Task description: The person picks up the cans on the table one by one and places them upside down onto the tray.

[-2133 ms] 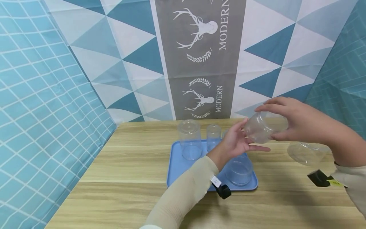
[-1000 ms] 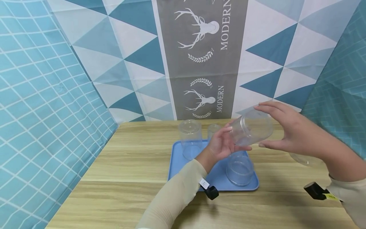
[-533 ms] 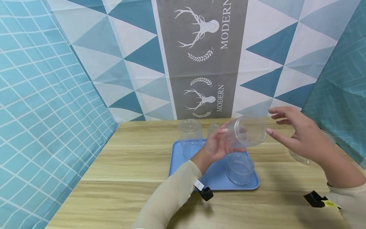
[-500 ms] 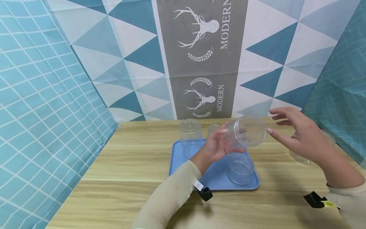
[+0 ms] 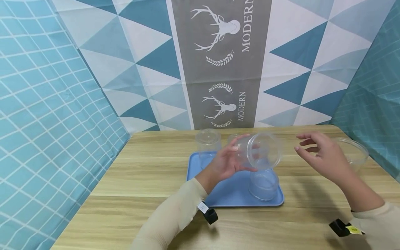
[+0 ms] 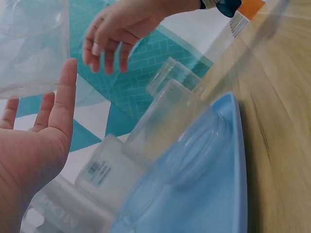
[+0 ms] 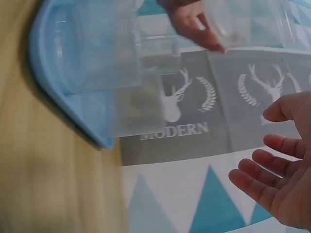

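Note:
In the head view, my left hand point(image 5: 223, 163) grips a clear plastic container point(image 5: 270, 149) between thumb and fingers. The container lies tilted on its side in the air above the blue tray point(image 5: 218, 199), its wide end toward the right. The left wrist view also shows this container point(image 6: 31, 53) against the fingers. Apart from it, my right hand point(image 5: 326, 158) hangs at the right with loosely bent fingers and holds nothing. Behind that hand stands another clear container point(image 5: 354, 152) on the table, partly hidden.
Several clear containers stand on the tray: a tall one point(image 5: 207, 144) at the back left, a wide one point(image 5: 264, 189) at the front right, and a small one point(image 5: 232, 139) partly behind the left hand. Patterned cloth point(image 5: 222, 73) hangs behind the wooden table point(image 5: 140, 180).
Both hands held the container earlier; the right hand has let go and drawn away to the right and down. The left hand has carried the container left and lower, over the tray.

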